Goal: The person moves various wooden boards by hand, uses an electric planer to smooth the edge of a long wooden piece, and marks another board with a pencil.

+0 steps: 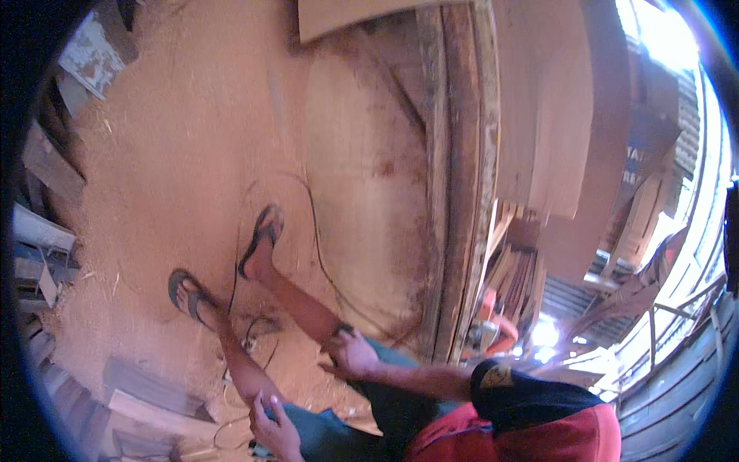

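My left hand rests over the left knee, open, with its fingers apart and nothing seen in it. My right hand lies over the right knee, its fingers spread and partly bent downward. A small dark patch shows beside the right fingers; I cannot tell what it is. Both hands touch the legs of my dark green shorts. My legs stretch out toward the upper left, with a dark flip-flop on one foot and another flip-flop on the other.
Sawdust covers the floor. A black cable runs past my feet, beside a wooden bench with a pale panel at its side. Boards lie at lower left. Large brown sheets and an orange tool are at right.
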### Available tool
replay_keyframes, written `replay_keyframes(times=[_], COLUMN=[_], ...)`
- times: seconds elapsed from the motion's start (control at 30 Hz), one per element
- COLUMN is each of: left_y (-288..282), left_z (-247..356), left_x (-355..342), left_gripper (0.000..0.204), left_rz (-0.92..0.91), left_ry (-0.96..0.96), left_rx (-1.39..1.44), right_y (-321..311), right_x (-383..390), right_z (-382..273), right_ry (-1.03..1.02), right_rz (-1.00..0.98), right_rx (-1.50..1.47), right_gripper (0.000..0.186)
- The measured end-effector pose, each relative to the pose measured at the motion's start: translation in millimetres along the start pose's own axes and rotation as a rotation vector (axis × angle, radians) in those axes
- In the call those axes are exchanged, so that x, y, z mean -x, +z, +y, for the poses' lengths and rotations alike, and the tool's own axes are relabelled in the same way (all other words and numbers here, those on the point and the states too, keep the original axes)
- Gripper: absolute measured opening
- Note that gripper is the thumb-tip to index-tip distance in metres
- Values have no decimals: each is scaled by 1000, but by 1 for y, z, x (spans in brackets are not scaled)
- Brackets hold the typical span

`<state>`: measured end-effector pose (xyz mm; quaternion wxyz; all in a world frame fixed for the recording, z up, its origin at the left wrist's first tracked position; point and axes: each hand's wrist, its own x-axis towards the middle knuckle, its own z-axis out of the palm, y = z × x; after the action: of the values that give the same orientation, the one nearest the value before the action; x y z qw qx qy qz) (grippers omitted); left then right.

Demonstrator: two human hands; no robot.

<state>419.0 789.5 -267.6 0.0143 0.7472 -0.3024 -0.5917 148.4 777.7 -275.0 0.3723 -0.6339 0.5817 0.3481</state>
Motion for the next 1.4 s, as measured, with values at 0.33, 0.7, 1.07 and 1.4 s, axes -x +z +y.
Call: replay_keyframes(times=[0.33, 0.7, 1.07, 1.4], left_y=[-16, 0, 2, -21], left_z=[27, 13, 16, 44], left_x=[0, 4, 2, -8], left_gripper=[60, 56, 58, 63], left_rz=[-21, 9, 82, 20], left_ry=[-19, -29, -27, -158], left_rx=[24, 13, -10, 49], right_y=[-24, -27, -28, -66], right_x=[-2, -6, -10, -12], right_z=[-13, -9, -5, -1], right_ry=[-20, 0, -41, -27], right_rz=[-20, -128, -83, -90], right_rx=[-3, -24, -20, -106], right_gripper=[50, 57, 52, 53])
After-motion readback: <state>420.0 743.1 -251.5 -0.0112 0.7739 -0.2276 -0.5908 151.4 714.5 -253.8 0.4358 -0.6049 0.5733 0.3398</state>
